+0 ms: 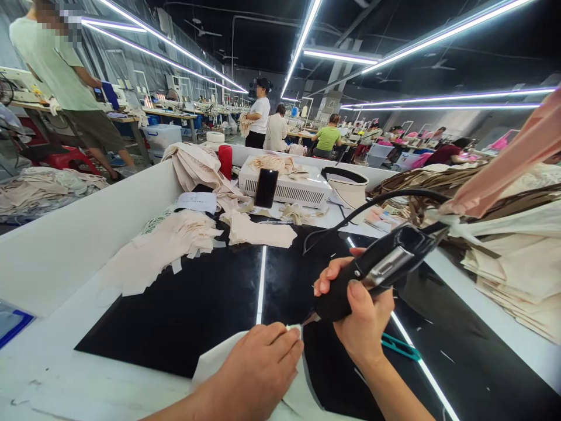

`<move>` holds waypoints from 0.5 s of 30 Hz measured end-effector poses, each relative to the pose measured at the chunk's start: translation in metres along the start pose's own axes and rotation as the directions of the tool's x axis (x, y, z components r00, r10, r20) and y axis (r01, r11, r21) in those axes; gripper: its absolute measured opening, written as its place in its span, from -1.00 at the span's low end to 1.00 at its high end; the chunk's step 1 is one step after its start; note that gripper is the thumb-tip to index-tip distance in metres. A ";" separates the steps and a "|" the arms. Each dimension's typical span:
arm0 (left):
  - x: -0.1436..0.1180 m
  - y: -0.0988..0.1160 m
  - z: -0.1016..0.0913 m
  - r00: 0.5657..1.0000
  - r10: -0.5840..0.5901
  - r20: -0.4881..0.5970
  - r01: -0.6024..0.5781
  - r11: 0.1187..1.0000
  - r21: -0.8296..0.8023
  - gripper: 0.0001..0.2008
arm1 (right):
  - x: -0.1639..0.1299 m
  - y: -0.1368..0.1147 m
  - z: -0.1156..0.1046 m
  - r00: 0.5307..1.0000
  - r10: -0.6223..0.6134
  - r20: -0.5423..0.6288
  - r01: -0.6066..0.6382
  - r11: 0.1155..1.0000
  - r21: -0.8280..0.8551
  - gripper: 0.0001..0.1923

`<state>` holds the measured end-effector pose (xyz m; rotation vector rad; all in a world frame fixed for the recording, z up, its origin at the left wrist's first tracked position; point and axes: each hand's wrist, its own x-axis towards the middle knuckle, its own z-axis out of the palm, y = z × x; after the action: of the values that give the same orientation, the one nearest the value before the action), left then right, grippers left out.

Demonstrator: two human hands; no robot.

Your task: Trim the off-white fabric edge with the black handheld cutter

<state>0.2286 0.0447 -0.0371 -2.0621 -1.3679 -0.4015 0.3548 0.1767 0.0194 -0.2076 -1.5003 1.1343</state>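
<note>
My right hand [363, 318] grips a black corded hand tool [372, 269], its tip pointing down at the edge of a pale fabric piece [210, 362]. That fabric lies on the glossy black work surface [184, 310]. My left hand [258, 368] presses flat on the fabric, fingertips right beside the tool's tip. The tool's black cable [372, 204] loops up and away to the rear. A teal tool [401, 347] lies on the black surface just right of my right wrist.
Heaps of cream fabric pieces [166, 245] lie at left and a stack of fabric [521, 257] at right. Behind stand a white machine box [289, 187], a phone [266, 187] and a red cylinder [225, 161]. Other people work at tables in the background.
</note>
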 end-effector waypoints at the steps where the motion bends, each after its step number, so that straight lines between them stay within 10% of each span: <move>1: 0.000 0.000 0.000 1.000 0.007 0.014 -0.007 1.000 0.005 -0.67 | -0.001 0.000 0.000 1.000 -0.004 0.006 0.004 1.000 0.002 -0.49; 15: -0.005 0.002 0.003 1.000 0.001 0.007 -0.001 1.000 0.027 -0.64 | -0.003 -0.001 0.002 0.999 0.049 -0.016 -0.050 0.998 -0.038 -0.49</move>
<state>0.2278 0.0421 -0.0426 -2.0436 -1.3693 -0.3742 0.3547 0.1729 0.0181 -0.2804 -1.5120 1.1418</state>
